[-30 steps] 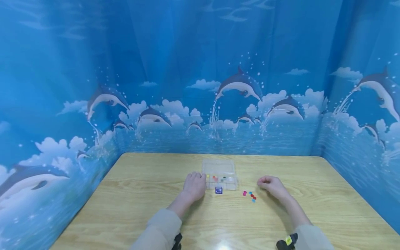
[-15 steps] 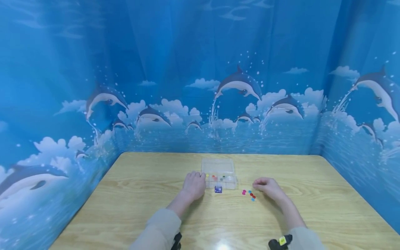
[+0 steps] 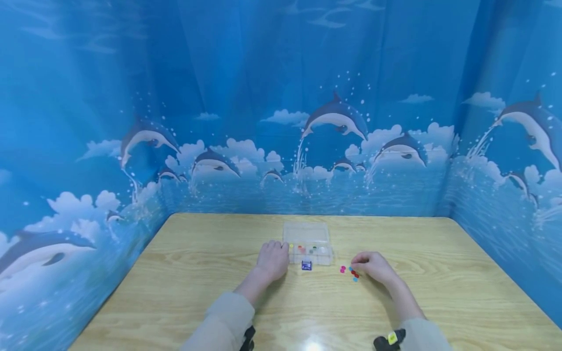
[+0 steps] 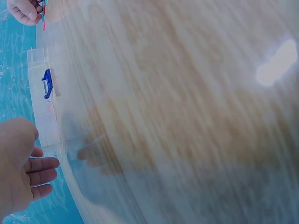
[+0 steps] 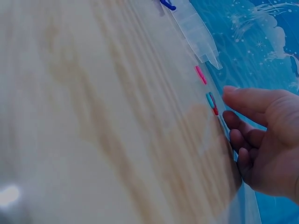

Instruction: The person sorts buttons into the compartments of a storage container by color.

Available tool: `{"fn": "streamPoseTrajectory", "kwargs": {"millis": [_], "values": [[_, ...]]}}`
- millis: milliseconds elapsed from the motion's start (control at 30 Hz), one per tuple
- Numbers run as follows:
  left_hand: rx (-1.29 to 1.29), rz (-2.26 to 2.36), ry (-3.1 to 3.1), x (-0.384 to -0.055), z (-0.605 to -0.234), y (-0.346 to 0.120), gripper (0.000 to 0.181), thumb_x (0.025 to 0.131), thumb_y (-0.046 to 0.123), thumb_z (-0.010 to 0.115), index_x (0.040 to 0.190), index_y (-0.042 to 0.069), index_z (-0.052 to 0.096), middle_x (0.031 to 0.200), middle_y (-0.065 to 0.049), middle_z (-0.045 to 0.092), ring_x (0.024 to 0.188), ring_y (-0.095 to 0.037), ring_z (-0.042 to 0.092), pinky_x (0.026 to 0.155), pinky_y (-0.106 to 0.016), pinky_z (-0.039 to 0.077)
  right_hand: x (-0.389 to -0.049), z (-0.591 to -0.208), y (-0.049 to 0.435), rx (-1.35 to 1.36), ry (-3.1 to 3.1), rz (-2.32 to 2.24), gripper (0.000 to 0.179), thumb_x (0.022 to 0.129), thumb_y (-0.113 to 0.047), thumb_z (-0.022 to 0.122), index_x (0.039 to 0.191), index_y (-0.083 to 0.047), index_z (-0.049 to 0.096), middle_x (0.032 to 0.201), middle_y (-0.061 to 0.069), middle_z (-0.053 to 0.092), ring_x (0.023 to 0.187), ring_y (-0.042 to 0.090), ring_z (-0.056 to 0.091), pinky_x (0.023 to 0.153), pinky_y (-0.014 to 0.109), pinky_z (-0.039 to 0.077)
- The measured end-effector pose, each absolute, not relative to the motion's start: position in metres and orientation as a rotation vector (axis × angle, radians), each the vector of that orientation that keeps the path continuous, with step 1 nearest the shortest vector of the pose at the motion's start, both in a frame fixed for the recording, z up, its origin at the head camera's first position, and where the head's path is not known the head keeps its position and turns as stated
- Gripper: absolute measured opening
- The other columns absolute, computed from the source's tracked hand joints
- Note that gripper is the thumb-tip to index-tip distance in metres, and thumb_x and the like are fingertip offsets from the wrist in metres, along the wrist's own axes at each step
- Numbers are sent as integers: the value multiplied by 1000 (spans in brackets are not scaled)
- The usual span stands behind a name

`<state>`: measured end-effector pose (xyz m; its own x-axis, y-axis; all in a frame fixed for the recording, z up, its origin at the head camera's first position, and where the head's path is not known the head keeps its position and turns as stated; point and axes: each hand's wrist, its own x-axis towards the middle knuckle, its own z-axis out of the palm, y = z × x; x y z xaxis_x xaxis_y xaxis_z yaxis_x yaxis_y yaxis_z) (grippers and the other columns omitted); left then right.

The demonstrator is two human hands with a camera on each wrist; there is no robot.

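Observation:
A clear plastic compartment box [image 3: 322,260] stands on the table with its lid [image 3: 306,233] tipped back and a blue latch [image 3: 306,265] at its front. Small yellow, orange and green pieces show inside. My left hand [image 3: 273,260] is at the box's left end; in the left wrist view its fingers point down, loosely bent, beside the box corner. To the right of the box lie small flat round discs: pink discs [image 3: 342,269], red discs [image 3: 356,276] and a light-blue disc [image 3: 355,280]. My right hand [image 3: 373,265] is right at them, with a gap between thumb and index finger in the right wrist view.
The wood-grain table [image 3: 210,243] extends on both sides of the box and toward me. A blue dolphin-print curtain [image 3: 246,122] hangs behind and along both sides. Black wrist bands [image 3: 388,340] are on both arms.
My right hand has moved left and slightly toward me, from beside the discs to right over their edge. My left hand stays at the box's left end.

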<state>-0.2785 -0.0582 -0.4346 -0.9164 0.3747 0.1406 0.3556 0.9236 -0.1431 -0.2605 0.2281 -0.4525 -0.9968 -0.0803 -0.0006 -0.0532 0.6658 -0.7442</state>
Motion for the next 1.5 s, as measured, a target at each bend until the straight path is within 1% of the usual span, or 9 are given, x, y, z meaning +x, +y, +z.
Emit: {"fn": "streamPoseTrajectory", "kwargs": {"millis": [233, 467, 567, 833, 1100, 1267, 1500], "values": [[-552, 168, -2909, -279, -434, -59, 15, 90, 18, 53, 101, 9, 55, 85, -6, 55, 83, -21, 51, 77, -34, 44, -262, -452, 223, -85, 2848, -1244, 12, 80, -12, 69, 89, -4, 66, 79, 0, 62, 79, 16, 55, 74, 36, 45], [-555, 161, -2914, -278, -435, -58, 15, 90, 17, 52, 102, 8, 55, 87, -7, 56, 84, -21, 51, 79, -35, 43, -261, -451, 218, -75, 2835, -1243, 6, 80, -6, 68, 84, -2, 64, 71, 2, 59, 71, 17, 52, 67, 33, 44], [-552, 160, -2915, -277, -435, -58, 15, 90, 18, 53, 101, 8, 55, 87, -7, 56, 84, -21, 51, 79, -35, 43, -261, -451, 216, -56, 2835, -1228, 4, 80, -5, 67, 81, -3, 64, 69, 2, 58, 68, 16, 52, 66, 32, 43], [-543, 165, -2926, -276, -433, -57, 15, 90, 18, 54, 101, 8, 55, 89, -8, 57, 86, -21, 51, 80, -35, 43, -261, -449, 215, -74, 2850, -1181, 6, 80, -5, 67, 78, -3, 63, 68, 2, 56, 68, 17, 49, 63, 32, 41], [-559, 160, -2899, -278, -435, -58, 15, 87, 17, 55, 99, 8, 55, 87, -8, 56, 84, -22, 51, 78, -35, 43, -258, -447, 216, -118, 2823, -1198, 8, 81, -2, 64, 74, -2, 60, 68, 3, 54, 66, 17, 47, 60, 30, 39], [-569, 171, -2891, -278, -438, -59, 17, 86, 16, 57, 100, 8, 55, 86, -7, 56, 83, -21, 51, 77, -35, 44, -256, -447, 218, -116, 2801, -1222, 8, 82, -4, 64, 75, -2, 61, 69, 3, 54, 65, 17, 46, 58, 30, 39], [-563, 185, -2906, -280, -437, -58, 20, 87, 19, 57, 103, 7, 56, 89, -8, 57, 85, -21, 51, 79, -35, 44, -262, -447, 221, -85, 2772, -1292, 6, 79, -6, 65, 77, -1, 62, 72, 4, 57, 69, 18, 49, 61, 30, 40]]}}
